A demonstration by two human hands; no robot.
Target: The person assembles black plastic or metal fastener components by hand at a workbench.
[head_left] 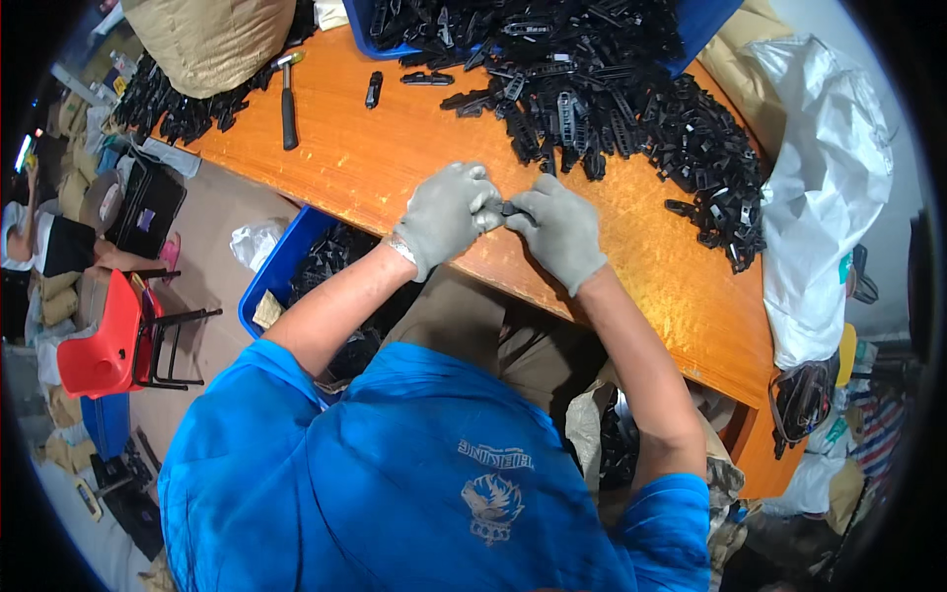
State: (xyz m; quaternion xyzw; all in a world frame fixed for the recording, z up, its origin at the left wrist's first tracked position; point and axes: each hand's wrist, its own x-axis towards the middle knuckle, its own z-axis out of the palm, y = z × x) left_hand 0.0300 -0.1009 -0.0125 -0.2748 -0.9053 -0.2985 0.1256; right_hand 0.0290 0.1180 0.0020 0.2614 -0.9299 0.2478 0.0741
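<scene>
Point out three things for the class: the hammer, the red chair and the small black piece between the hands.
Hammer (288, 113), head view: on its dark handle.
Red chair (107, 355), head view: on its red shell.
Black piece (509, 209), head view: on its exposed middle.

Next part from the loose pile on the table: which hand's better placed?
Right, likely: the right hand sits nearer the loose pile of black plastic parts; the left hand is farther left. Both meet at one small black piece, though.

The gloved left hand (442, 217) and right hand (559, 231) pinch a black part (510, 209). A hammer (289, 116) lies on the table (340, 138).
</scene>
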